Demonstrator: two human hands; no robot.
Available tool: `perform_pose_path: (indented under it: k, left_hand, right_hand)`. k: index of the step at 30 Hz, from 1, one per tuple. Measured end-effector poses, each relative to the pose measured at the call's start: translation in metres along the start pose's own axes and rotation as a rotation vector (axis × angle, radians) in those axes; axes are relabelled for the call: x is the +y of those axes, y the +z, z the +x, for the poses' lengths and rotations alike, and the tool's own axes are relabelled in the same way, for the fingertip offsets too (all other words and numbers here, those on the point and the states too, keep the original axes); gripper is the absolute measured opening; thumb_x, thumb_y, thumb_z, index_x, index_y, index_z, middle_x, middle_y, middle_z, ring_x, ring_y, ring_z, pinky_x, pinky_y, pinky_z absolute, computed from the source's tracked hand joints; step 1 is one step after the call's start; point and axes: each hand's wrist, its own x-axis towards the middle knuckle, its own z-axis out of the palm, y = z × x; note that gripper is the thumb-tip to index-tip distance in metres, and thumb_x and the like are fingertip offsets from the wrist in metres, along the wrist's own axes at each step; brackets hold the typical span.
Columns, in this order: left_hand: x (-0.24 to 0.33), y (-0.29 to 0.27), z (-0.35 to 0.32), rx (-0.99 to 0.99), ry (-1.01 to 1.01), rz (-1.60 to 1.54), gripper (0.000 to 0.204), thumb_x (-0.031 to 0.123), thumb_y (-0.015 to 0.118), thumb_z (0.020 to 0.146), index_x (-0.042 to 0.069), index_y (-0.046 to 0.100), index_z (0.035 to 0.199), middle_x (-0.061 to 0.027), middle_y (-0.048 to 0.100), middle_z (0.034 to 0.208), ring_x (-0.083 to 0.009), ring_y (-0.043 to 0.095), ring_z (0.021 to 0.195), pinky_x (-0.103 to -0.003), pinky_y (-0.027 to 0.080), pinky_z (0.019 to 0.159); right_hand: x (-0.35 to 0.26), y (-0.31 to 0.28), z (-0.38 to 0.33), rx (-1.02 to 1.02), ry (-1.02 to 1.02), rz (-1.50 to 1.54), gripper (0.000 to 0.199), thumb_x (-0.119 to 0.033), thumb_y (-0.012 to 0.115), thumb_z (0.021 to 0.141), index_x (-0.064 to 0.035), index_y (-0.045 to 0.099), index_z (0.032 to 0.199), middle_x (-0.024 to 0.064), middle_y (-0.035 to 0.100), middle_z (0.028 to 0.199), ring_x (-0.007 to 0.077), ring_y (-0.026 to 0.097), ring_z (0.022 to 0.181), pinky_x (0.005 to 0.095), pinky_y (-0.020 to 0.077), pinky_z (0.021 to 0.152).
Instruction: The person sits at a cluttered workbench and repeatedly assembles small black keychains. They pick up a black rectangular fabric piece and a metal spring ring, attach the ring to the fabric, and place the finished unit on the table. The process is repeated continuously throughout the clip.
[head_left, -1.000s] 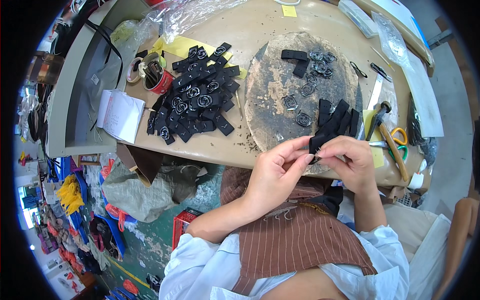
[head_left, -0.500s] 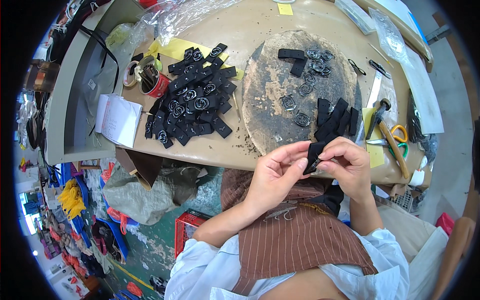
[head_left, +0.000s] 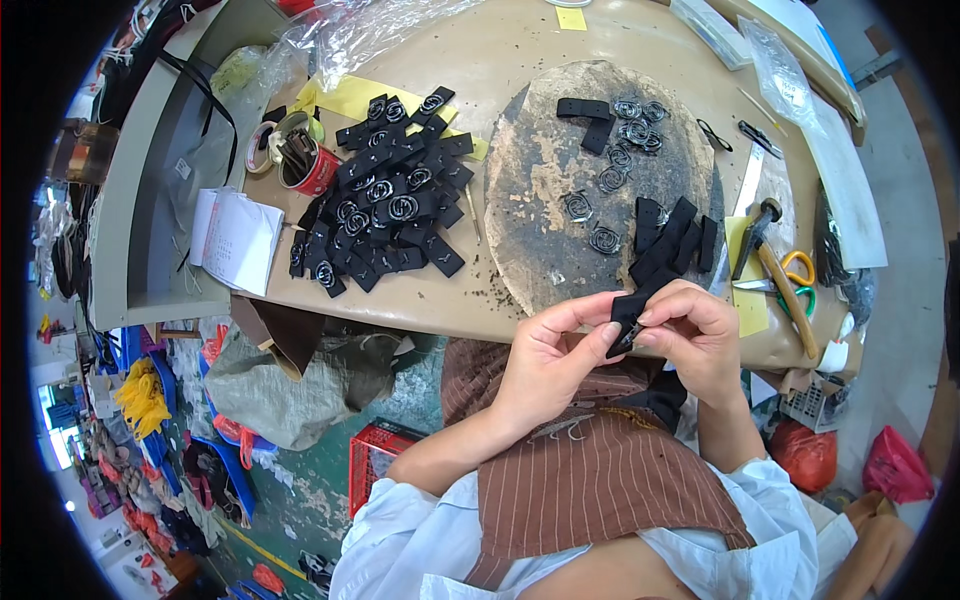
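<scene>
Between my two hands, just past the table's near edge, is a short black strap piece (head_left: 626, 312). My left hand (head_left: 556, 350) pinches it from the left with thumb and forefinger. From the right, the fingertips of my right hand (head_left: 695, 330) close on its other side; a small shiny fitting seems to show under them, mostly hidden. Right above lie loose black strap pieces (head_left: 683, 235) on a worn round board (head_left: 540, 190). Several dark wire-like buckles (head_left: 604, 239) are spread over that board, with two more straps at its far side.
To the left sits a heap of black straps with buckles (head_left: 400, 190), beside a red can of tools (head_left: 318, 172) and a paper pad (head_left: 236, 240). At the right lie a hammer (head_left: 785, 285), scissors (head_left: 800, 268) and a yellow sheet (head_left: 750, 308). A red crate (head_left: 370, 465) stands below.
Both hands, still gripping the strap piece, have shifted very slightly downward and its angle has changed a little. At the lower right, another person's arm has moved, uncovering red and pink bags.
</scene>
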Motion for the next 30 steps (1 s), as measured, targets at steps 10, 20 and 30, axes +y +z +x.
perform_pose_path:
  k: [10,20,30]
  left_hand:
    - [0.003,-0.005,0.005,-0.04,0.139,0.465,0.05,-0.003,0.061,0.082,0.003,0.046,0.129,-0.0096,0.063,0.101,-0.0098,0.061,0.087,-0.025,0.051,0.072]
    - [0.002,-0.003,0.011,0.174,0.275,0.197,0.025,-0.004,0.065,0.08,-0.003,0.06,0.104,-0.0105,0.054,0.113,-0.0098,0.059,0.088,-0.021,0.05,0.074]
    - [0.021,-0.024,0.012,-0.165,0.105,0.302,0.017,0.002,0.065,0.081,-0.002,0.062,0.097,-0.0095,0.06,0.107,-0.0146,0.057,0.097,-0.029,0.046,0.083]
  right_hand:
    - [0.003,-0.002,0.01,-0.151,0.153,0.109,0.023,0.002,0.062,0.082,0.0027,0.056,0.104,0.0031,0.049,0.095,0.0088,0.05,0.083,0.0203,0.0423,0.074]
    - [0.002,0.022,0.004,0.152,0.18,0.201,0.02,0.005,0.063,0.081,0.0037,0.058,0.1,0.0038,0.055,0.095,0.0087,0.055,0.087,0.0227,0.0465,0.079]
    - [0.006,0.009,0.0,-0.072,0.0,-0.097,0.019,-0.002,0.066,0.078,0.0021,0.059,0.095,0.0078,0.054,0.093,0.0147,0.054,0.086,0.0257,0.0424,0.079]
